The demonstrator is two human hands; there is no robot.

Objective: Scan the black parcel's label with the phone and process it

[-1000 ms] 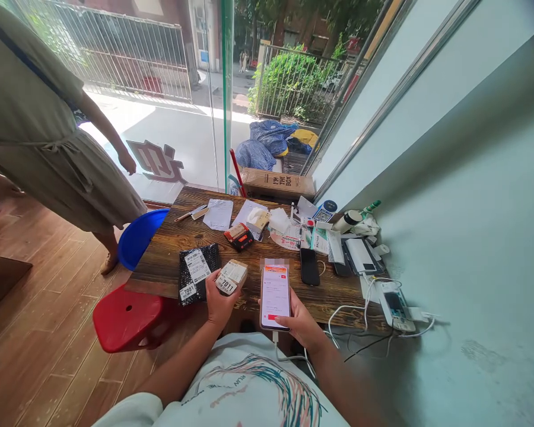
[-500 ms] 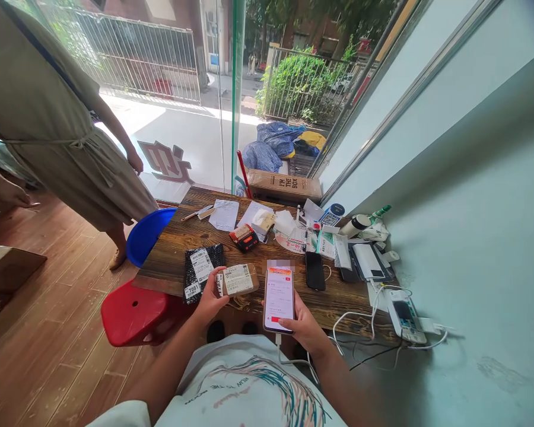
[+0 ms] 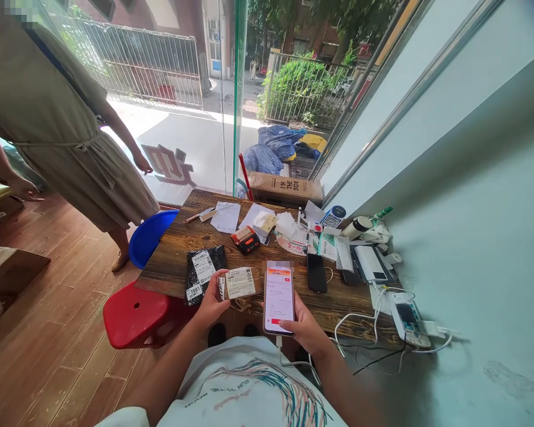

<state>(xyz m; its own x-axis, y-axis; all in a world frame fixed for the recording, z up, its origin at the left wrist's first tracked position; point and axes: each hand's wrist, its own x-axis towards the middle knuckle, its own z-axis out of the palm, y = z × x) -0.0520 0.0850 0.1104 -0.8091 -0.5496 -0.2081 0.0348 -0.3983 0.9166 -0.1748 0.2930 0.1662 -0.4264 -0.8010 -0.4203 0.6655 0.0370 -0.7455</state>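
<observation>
My left hand (image 3: 213,302) is closed around the left end of a small brown parcel (image 3: 240,282) with a white printed label facing up. In my right hand (image 3: 305,323) is a smartphone (image 3: 279,296), its screen lit, with my thumb over the lower part. A white cable (image 3: 279,343) is plugged into the phone's bottom end. Left of the parcel, a black bubble mailer (image 3: 218,256) with white labels lies on the wooden table (image 3: 173,261). Behind the parcel sits a small orange and black device (image 3: 245,239). A second, dark-screened phone (image 3: 316,273) lies to the right.
Papers (image 3: 226,216), a QR-code stand (image 3: 333,217) and a tumbler (image 3: 356,227) are spread over the table's far side. Cables trail to a power strip (image 3: 408,320) at the right. A red stool (image 3: 136,314) and blue stool (image 3: 151,240) stand left, near another person (image 3: 62,118).
The parcel in my left hand has turned slightly, so its label faces me more. The other person's arms have shifted a little. My right hand keeps the phone in place.
</observation>
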